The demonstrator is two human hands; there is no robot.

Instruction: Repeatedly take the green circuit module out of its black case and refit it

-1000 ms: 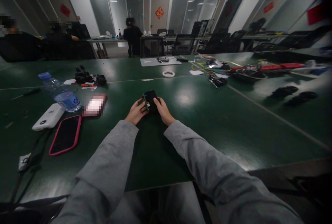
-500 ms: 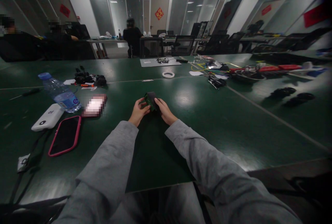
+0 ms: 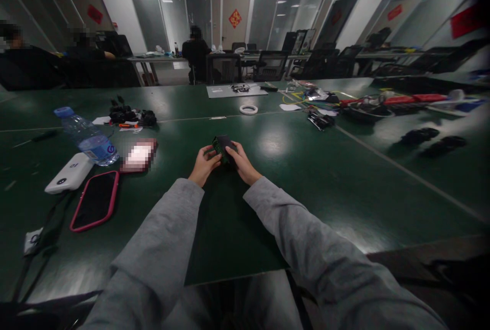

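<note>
Between my hands is a small green circuit board with a black cover (image 3: 223, 143), raised just over the green table (image 3: 306, 177). My left hand (image 3: 205, 165) is closed on the board's left edge, thumb near its lower corner. On the other side, my right hand (image 3: 243, 161) grips the black cover, with its thumb lying across the top face. Fingertips underneath the piece are hidden, and its fine details are too small to make out.
To the left are a tilted-looking water bottle (image 3: 90, 138), a white power bank (image 3: 71, 173), a pink-edged phone (image 3: 95, 200) and a second phone (image 3: 138, 156). A white tape roll (image 3: 248, 109) lies ahead. Cables and black parts (image 3: 320, 120) spread at the right.
My right thumb has shifted slightly down and left over the black cover, so more of the cover's top shows. My left hand stays nearly still.
</note>
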